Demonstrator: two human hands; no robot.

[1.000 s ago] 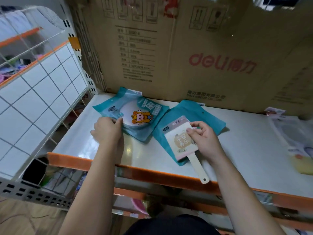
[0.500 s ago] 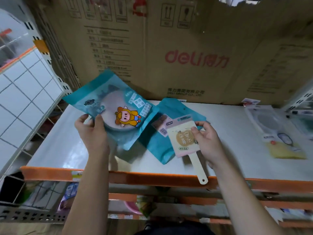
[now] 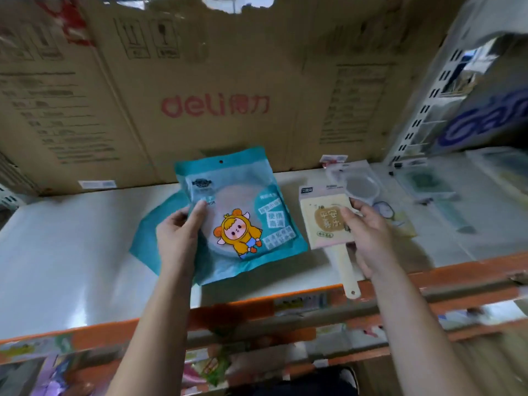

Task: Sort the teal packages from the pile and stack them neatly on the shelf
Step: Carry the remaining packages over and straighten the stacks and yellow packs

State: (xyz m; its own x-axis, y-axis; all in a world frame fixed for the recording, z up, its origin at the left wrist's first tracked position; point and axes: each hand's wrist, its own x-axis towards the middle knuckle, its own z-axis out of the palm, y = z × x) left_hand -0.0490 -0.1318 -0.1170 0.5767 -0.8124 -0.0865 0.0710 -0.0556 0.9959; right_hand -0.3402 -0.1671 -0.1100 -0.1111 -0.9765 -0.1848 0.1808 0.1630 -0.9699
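In the left grip [image 3: 178, 232], pinched by its left edge, the teal package [image 3: 251, 195] hangs tilted over a second teal package [image 3: 148, 241] lying on the shelf [image 3: 71, 252], while to its right the right grip [image 3: 368, 232] clasps a cream handled pack [image 3: 323, 221].

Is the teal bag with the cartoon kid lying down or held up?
Held up. The left hand grips the teal bag by its edge, tilted above another teal package lying flat.
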